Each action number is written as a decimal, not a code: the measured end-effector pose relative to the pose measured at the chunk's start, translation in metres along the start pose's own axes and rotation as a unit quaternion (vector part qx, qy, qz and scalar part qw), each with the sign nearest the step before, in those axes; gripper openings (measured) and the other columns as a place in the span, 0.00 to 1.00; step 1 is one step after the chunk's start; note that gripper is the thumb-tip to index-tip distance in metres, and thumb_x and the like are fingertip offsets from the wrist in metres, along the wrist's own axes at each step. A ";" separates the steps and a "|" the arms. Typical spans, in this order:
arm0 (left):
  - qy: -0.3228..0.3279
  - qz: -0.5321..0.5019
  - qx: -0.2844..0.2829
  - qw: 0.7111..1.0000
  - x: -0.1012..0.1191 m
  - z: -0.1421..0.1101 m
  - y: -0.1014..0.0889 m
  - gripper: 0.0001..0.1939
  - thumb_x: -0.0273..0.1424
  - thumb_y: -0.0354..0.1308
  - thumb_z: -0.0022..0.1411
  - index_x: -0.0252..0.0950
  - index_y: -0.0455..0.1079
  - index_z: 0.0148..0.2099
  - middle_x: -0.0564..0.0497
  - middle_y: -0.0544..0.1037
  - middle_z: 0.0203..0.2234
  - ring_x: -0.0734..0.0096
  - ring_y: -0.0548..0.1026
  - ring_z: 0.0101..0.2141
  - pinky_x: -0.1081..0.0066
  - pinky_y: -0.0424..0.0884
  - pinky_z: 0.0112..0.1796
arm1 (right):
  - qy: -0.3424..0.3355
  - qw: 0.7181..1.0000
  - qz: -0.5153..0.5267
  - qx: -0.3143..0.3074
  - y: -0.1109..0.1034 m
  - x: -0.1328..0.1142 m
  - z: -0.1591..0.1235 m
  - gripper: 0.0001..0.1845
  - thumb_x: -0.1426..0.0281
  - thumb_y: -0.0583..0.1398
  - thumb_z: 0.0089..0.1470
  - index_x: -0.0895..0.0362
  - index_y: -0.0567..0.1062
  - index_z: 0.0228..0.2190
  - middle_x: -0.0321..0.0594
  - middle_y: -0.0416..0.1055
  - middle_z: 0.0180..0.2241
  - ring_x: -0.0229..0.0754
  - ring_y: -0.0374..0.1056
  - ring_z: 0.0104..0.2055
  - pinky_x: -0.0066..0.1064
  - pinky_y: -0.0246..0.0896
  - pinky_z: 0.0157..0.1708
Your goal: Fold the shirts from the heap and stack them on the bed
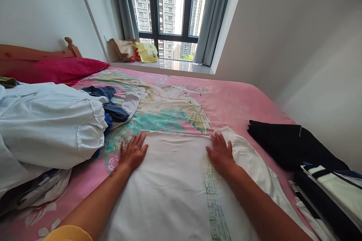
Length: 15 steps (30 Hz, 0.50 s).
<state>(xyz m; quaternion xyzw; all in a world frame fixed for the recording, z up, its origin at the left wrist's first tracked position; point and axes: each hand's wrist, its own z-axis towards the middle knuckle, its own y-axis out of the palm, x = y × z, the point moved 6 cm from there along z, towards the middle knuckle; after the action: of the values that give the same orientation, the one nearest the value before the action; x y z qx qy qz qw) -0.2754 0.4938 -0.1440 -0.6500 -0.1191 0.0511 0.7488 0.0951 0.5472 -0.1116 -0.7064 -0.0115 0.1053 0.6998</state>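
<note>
A white shirt [169,180] with a green line print lies spread on the bed in front of me, its far hem running straight across. My left hand [133,151] rests flat at its far left corner, fingers stretched out. On the far right part, my right hand [221,152] lies flat too, its fingers extended near the hem. Some white cloth of the shirt [249,158] reaches out to the right beyond my right hand. Neither hand grips anything; both press on or touch the fabric.
A heap of loose clothes, with a white garment [51,120] on top and jeans [113,105] behind, lies at left. Folded black clothing [291,145] and a folded stack [336,192] lie at right. A red pillow [59,69] and bags [147,52] are farther back.
</note>
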 end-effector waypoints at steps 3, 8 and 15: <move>0.005 -0.006 -0.002 1.000 0.002 0.000 -0.002 0.28 0.42 0.36 0.65 0.43 0.50 0.65 0.52 0.50 0.65 0.62 0.46 0.63 0.45 0.33 0.59 | -0.217 0.974 0.051 -0.039 0.003 -0.061 -0.034 0.31 0.59 0.44 0.60 0.52 0.49 0.63 0.37 0.37 0.66 0.42 0.30 0.67 0.44 0.25 0.63; 0.011 -0.004 0.019 1.000 0.000 0.003 -0.001 0.27 0.41 0.37 0.64 0.43 0.51 0.64 0.51 0.51 0.64 0.62 0.46 0.63 0.46 0.33 0.59 | -0.133 0.985 0.060 -0.091 0.004 -0.037 -0.014 0.33 0.55 0.42 0.60 0.55 0.49 0.62 0.40 0.38 0.66 0.44 0.33 0.67 0.47 0.23 0.63; 0.005 -0.011 0.025 1.000 0.000 0.003 -0.001 0.27 0.41 0.38 0.64 0.45 0.53 0.64 0.52 0.53 0.64 0.61 0.49 0.63 0.46 0.36 0.59 | -0.263 0.959 0.079 -0.066 0.004 -0.076 -0.019 0.30 0.57 0.42 0.61 0.53 0.50 0.62 0.37 0.41 0.65 0.40 0.32 0.67 0.40 0.24 0.63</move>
<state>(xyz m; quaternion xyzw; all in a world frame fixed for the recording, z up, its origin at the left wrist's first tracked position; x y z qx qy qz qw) -0.2762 0.4965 -0.1422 -0.6300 -0.1212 0.0423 0.7659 0.0235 0.5162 -0.1059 -0.6969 -0.1464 0.3417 0.6133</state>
